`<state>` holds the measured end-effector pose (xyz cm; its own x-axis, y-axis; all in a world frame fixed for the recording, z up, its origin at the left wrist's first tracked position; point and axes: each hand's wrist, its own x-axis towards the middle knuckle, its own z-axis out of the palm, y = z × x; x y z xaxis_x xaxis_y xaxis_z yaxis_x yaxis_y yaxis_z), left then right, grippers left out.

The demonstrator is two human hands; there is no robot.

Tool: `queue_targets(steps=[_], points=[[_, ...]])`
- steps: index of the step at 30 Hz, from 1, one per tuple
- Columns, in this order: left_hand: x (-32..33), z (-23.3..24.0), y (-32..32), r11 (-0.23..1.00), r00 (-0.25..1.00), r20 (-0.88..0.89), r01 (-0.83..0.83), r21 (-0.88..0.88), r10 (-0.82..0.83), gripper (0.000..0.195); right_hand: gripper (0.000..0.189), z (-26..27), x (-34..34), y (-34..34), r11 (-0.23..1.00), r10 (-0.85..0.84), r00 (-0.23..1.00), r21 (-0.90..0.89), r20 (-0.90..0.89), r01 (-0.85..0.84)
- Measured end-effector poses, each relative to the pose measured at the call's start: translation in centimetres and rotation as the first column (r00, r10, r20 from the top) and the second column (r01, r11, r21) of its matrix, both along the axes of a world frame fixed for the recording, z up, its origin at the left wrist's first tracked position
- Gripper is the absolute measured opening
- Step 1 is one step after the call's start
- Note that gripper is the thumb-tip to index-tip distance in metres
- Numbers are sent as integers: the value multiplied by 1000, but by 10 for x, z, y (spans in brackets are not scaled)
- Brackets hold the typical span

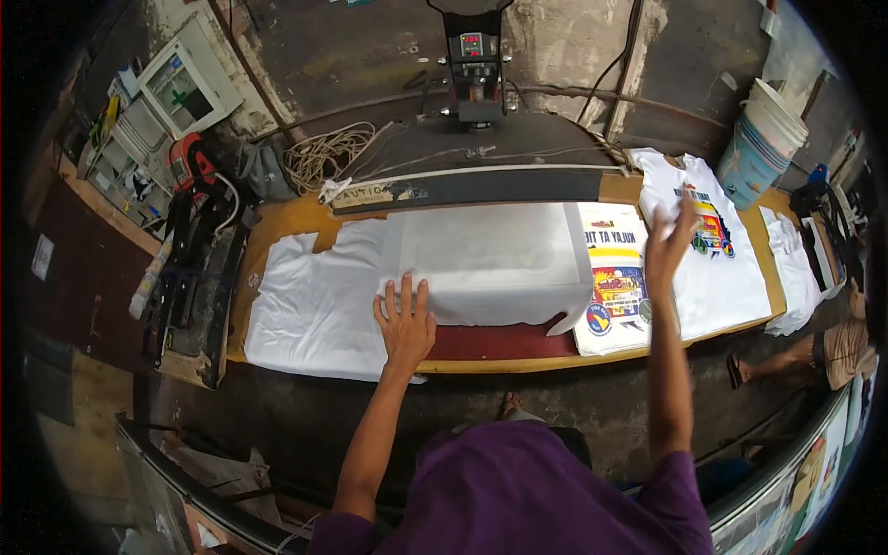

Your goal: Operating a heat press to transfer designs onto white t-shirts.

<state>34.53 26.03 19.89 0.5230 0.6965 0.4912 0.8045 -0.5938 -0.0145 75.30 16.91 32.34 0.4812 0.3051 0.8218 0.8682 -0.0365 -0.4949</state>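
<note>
My left hand (406, 322) lies flat with fingers spread, at the front left corner of a translucent whitish cover sheet (485, 250) and the edge of the stacked white T-shirts (312, 305). The sheet spans the middle of the bench over a dark red pad (492, 341); whatever is under it is hidden. Raised and motion-blurred, my right hand (669, 243) is between a stack of mirrored printed transfer sheets (614, 277) and a white T-shirt with a colourful print (721, 263). I see nothing held in it.
Behind the sheet stands a heat press (479, 146) with a lit display. A second press (194, 277) stands at left, near coiled rope (326, 156) and a first-aid cabinet (187, 83). Stacked buckets (763, 146) are at back right. Another person's leg (784, 361) shows at right.
</note>
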Motion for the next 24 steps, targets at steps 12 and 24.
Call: queue_targets(steps=[12,24], points=[[-29,-13,-25,999,927,374,-5,35,-9,65,27,350,-61,230,933,-27,689,266,724,-243],[-127,-43,-77,979,839,509,-120,-168,190,36,72,375,-108,315,944,90,806,-308,584,118]])
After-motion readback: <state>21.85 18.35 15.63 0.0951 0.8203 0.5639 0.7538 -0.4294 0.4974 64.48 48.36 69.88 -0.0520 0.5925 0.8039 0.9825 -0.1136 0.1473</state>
